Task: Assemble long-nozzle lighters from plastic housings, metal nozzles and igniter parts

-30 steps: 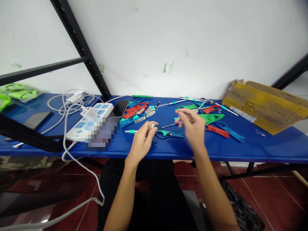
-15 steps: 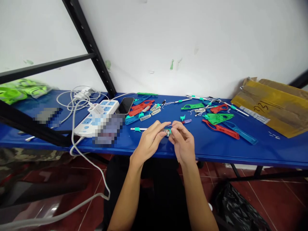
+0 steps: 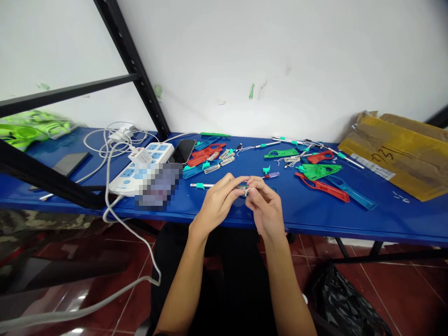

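Blue desk (image 3: 385, 217) against a white wall (image 3: 245, 56), red tile floor (image 3: 413, 284) below, left hand (image 3: 219, 203) and right hand (image 3: 266, 210) with fingers (image 3: 257, 192) closed on a small teal-and-metal part (image 3: 246, 189) just above the desk, power strip (image 3: 140, 170), phone (image 3: 183, 151), red and green plastic pieces (image 3: 317, 171) around, cardboard mailer (image 3: 395, 156) beyond

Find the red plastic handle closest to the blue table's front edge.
The long red plastic handle at the right, beside a long blue plastic handle; the other reds lie farther back.
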A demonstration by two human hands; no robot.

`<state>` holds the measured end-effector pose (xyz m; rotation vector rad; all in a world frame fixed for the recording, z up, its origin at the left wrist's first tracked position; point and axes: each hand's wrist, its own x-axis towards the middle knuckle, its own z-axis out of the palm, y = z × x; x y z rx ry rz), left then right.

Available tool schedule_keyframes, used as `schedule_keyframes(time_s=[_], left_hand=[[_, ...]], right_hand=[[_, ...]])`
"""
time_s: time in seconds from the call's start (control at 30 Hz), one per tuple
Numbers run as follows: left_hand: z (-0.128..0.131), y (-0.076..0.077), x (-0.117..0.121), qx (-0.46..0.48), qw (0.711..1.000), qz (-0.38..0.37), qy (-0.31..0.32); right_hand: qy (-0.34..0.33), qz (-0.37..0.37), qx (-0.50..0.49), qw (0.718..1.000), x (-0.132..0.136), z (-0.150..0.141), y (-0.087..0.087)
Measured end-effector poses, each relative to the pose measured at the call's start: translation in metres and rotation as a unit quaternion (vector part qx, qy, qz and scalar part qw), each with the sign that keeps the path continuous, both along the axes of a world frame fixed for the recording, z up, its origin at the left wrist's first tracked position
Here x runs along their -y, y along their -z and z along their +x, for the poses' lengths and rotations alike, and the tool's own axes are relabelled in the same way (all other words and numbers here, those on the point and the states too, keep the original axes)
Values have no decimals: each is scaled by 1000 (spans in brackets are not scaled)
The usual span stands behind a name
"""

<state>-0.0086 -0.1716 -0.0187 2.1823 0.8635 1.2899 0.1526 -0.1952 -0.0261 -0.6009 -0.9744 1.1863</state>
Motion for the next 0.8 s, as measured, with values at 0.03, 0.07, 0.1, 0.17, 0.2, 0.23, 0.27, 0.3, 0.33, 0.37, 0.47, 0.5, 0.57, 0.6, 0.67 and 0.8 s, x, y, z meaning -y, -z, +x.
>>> schedule_keyframes(time_s=[0.03,0.07,0.1,0.17,0.2,0.23,0.27,0.3,0.33,0.37,0.47,0.5,0.57,0.6,0.67,0.8], left_hand=[[0,0,0,0,1000,1,-1],[0,0,0,0,1000,3,-1],[0,0,0,1,1000,6,-3],[1,0,0,-1,1000,11,-4],[0,0,0,-2,1000,12,-4],[0,0,-1,-3,1000,13,-4],[0,1,-1,-3,1000,15,-3],[0,1,-2,-2,1000,16,-1],[0,1,-2,-1,1000,17,0],[0,2,-2,-1,1000,17,0],[1,2,-1,2,1000,13,3],[1,2,-1,3,1000,11,2],[2,2,0,5,1000,8,-2],[2,1,0,5,1000,9,-6],[2,1,0,4,1000,15,-12],[1,2,1,10,999,30,-10]], right_hand=[[-2,-2,-1,1000,0,0,-1],[-4,-4,-2,1000,0,0,-1],[-5,-7,-3,1000,0,0,-2],[-5,-12,-2,1000,1,1,-3],[-4,-14,-1,1000,1,1,-4],[-3,-15,0,1000,1,1,-4],[-3,-16,0,1000,1,0,-4],[-3,-16,0,1000,1,0,-5],[-4,-17,1,1000,1,0,-5],[-5,-19,3,1000,1,0,-5],[-3,-26,15,1000,2,0,-6],[-3,-29,20,999,2,1,-6],[-5,-36,30,999,2,1,-6],[-7,-38,34,999,2,1,-6],[-11,-41,40,998,3,1,-6],[-22,-32,50,998,4,3,-6]])
